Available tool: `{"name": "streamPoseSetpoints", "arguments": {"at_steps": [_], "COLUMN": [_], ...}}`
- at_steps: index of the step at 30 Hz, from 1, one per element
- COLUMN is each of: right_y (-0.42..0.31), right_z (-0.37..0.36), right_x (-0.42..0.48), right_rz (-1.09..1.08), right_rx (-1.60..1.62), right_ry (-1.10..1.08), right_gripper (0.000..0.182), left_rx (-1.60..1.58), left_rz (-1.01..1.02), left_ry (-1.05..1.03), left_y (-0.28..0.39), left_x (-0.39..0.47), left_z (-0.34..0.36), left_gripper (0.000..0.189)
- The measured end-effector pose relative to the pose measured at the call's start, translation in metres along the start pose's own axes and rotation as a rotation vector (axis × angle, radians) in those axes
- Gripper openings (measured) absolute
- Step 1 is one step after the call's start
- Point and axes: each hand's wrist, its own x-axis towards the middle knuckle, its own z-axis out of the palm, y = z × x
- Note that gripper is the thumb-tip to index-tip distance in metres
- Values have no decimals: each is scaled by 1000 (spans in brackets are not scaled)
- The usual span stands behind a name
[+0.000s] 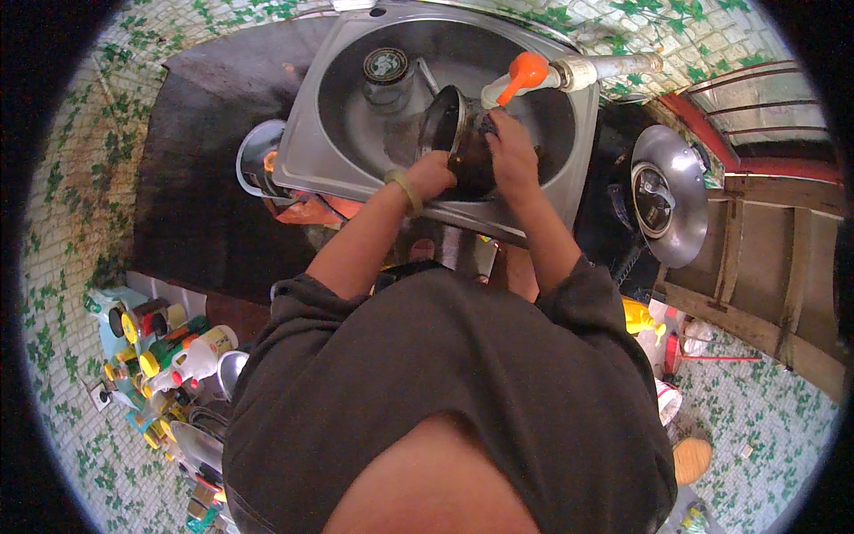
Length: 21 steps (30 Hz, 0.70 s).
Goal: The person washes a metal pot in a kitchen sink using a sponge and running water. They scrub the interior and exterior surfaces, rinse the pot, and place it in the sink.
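A dark metal pot [475,160] lies tipped on its side over the front part of a steel sink [373,157], its mouth facing left. My left hand [432,175], with a pale bangle at the wrist, grips the pot near its rim. On the pot's outer right side, just below the tap [497,92], rests my right hand [512,150] with its fingers curled. Something small and dark shows at those fingertips; I cannot tell whether it is part of the pot. Behind the pot stand a glass jar [388,93] with a dark lid and a slim utensil handle [428,77].
The tap's orange lever [527,70] overhangs the sink. A light-coloured bucket [252,160] sits left of it. To the right is a wide metal pan lid [687,200], near a wooden frame [734,253]. Bottles and jars [207,350] crowd the lower left.
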Motion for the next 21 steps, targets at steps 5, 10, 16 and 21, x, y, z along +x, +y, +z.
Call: {"name": "streamPoseSetpoints", "arguments": {"at_steps": [5, 10, 16, 21], "right_y": [-1, -32, -28, -17], "right_z": [-17, -2, 8, 23], "right_x": [-18, -29, -28, 3], "right_rz": [94, -95, -183, -167], "right_rx": [80, 176, 104, -21], "right_ry": [128, 166, 81, 111], "right_gripper": [38, 42, 28, 15], "left_rx": [-105, -248, 102, 36], "left_rz": [113, 103, 87, 176], "left_ry": [-15, 1, 44, 101], "left_y": [6, 17, -1, -4], "left_x": [-7, -13, 1, 1], "left_z": [-1, 3, 2, 8], "left_gripper": [23, 18, 21, 20]}}
